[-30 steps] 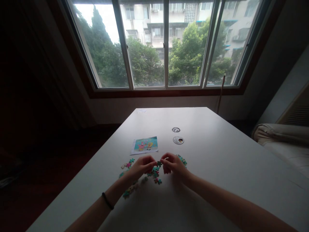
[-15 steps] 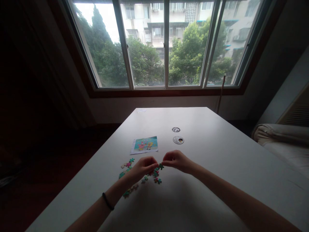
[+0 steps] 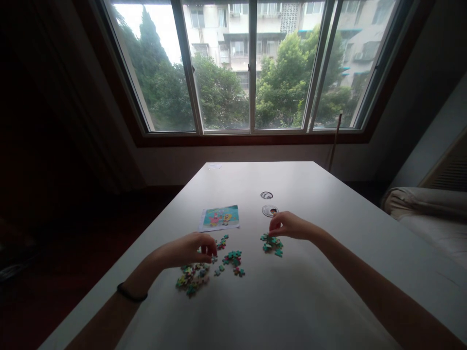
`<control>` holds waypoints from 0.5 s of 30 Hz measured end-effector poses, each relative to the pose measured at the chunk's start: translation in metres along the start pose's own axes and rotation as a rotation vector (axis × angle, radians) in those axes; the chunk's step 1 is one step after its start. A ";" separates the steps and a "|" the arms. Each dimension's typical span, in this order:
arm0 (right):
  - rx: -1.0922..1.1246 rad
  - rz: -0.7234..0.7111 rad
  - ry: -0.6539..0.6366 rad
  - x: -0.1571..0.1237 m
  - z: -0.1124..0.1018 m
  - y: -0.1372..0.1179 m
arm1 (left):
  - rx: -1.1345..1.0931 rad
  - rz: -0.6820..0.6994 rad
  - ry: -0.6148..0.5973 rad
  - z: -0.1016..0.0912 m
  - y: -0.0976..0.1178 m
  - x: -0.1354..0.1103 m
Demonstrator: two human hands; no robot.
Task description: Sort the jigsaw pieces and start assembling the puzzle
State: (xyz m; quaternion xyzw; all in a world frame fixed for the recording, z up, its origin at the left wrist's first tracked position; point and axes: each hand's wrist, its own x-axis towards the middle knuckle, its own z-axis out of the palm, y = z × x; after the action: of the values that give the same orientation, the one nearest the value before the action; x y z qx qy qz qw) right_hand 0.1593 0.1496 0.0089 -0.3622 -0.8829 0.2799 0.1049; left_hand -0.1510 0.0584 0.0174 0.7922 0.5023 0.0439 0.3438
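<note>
Loose jigsaw pieces lie on a white table (image 3: 310, 291) in three small heaps. My left hand (image 3: 189, 249) hovers over the left heap of pieces (image 3: 191, 278), fingers curled and pinched at their tips. My right hand (image 3: 290, 226) reaches down to the right cluster of teal pieces (image 3: 272, 244), thumb and fingers pinched together just above it. What either pinch holds is too small to make out. A middle group of pieces (image 3: 232, 257) lies between the hands. A black band sits on my left wrist (image 3: 132, 293).
A printed cartoon picture (image 3: 220, 217) lies beyond the pieces. Two round cable grommets (image 3: 269, 210) are set into the table further back. A large window fills the far wall; a sofa (image 3: 430, 214) stands at the right; the table's left edge drops to dark floor.
The hands were together at the middle pieces joining a piece. Now they have parted: the left moved left to its heap, the right moved right and further away to the teal cluster.
</note>
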 end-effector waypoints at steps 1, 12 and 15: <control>-0.045 0.031 -0.020 0.000 -0.001 0.005 | 0.035 -0.021 0.003 -0.002 -0.002 -0.002; -0.250 0.157 0.056 -0.001 0.005 0.010 | 0.173 -0.165 -0.045 0.009 -0.010 -0.003; -0.228 0.131 0.113 -0.001 0.006 0.005 | 0.189 -0.159 -0.011 0.013 -0.007 -0.003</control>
State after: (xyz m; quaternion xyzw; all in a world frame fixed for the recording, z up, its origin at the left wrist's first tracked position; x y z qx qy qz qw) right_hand 0.1612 0.1493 0.0013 -0.4439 -0.8760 0.1634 0.0941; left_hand -0.1525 0.0515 0.0040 0.7791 0.5634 -0.0356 0.2727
